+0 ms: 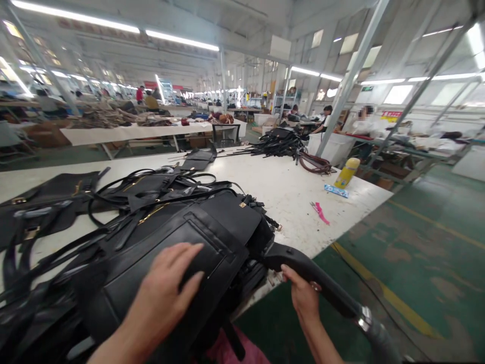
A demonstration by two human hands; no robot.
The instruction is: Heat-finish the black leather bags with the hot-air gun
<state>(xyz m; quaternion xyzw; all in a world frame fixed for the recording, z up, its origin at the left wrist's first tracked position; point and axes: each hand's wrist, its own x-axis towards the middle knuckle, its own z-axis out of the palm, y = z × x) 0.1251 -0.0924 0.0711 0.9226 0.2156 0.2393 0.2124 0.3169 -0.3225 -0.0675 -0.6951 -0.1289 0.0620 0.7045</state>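
Note:
My left hand (166, 283) rests on a black leather bag panel (151, 258), its fingers stretched out and the thumb apart. The panel has a stitched zip slot and lies on top of a pile of black bag pieces. On the right, my right hand (303, 298) is wrapped round a curved black hose nozzle (333, 288). A metal clamp (364, 319) joins the nozzle to a dark hose at the lower right. The nozzle's front end reaches the right side of the pile; its mouth is hard to make out.
More black bag pieces with straps (53, 197) spread left on the white table (273, 177). Farther back lie black straps (276, 141) and brown straps (314, 163). Pink thread snips (321, 213), a blue packet (335, 190) and a yellow bottle (347, 173) are near the right edge.

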